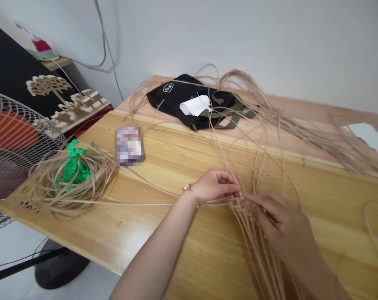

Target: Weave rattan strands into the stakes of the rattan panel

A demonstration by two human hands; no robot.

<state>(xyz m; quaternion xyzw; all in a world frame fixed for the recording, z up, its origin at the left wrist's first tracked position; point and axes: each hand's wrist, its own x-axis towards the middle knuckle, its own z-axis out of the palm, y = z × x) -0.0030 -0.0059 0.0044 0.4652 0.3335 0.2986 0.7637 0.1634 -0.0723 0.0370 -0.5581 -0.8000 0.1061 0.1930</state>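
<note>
A small woven piece of pale rattan strips (238, 204) lies between my hands on the wooden table, with long loose strips fanning down toward me and others running up and away. My left hand (218, 185), a bracelet (192, 196) on its wrist, pinches strips at the upper left edge of the weave. Against its right edge, my right hand (278, 225) has thumb and index finger closed on the woven strips; its other fingers are curled and slightly blurred. Two strips stretch left from the weave to a coil of rattan (98, 179) with a green plastic bag (74, 166).
At the back, a black bag (176, 100) carries a white paper roll (197, 106). A long rattan bundle (301, 129) extends rightward near white paper (369, 135). A pixelated box (129, 144) stands on the table (164, 225). A fan (13, 150) is beside its left edge.
</note>
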